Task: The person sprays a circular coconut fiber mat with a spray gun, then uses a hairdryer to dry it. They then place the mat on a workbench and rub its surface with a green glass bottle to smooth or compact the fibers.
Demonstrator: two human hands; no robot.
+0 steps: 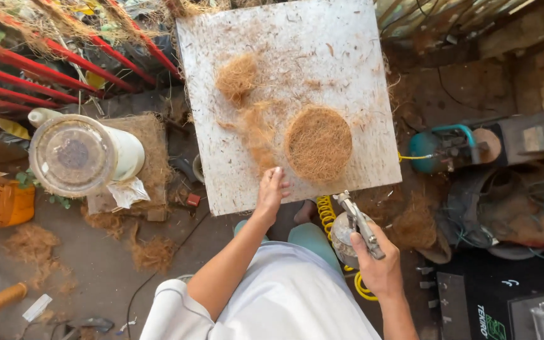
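- On the far left we see red metal bars [26,75] with loose fibre caught in them, and below them a white plastic jug [86,154] standing on a fibre-strewn block, its clear lid cloudy and round.
- Next comes the white board [234,176], flat, scuffed and speckled with stray strands; a loose tuft of fibre [237,77] lies near its far edge, fluffy and shapeless, with a thinner trail running down from it.
- Our left hand [271,191] rests flat on the near edge of the board, fingers together and holding nothing; we judge it steadies the board, and it is best kept off the disc.
- Just right of that hand lies the round fibre disc [318,143], a pressed mat of coarse brown strands, neat at the rim and rough on top, a little right of the board's middle.
- Our right hand [379,267] is closed around the grip of a metal spray gun [355,226], its cup below and its nozzle aimed toward the disc; a yellow coiled hose [326,214] trails beside it.
- To spray well, we judge an even sweep across the disc, edge to edge, would coat it best.
- On the far right sits a teal compressor [439,148] beside tangled cables.
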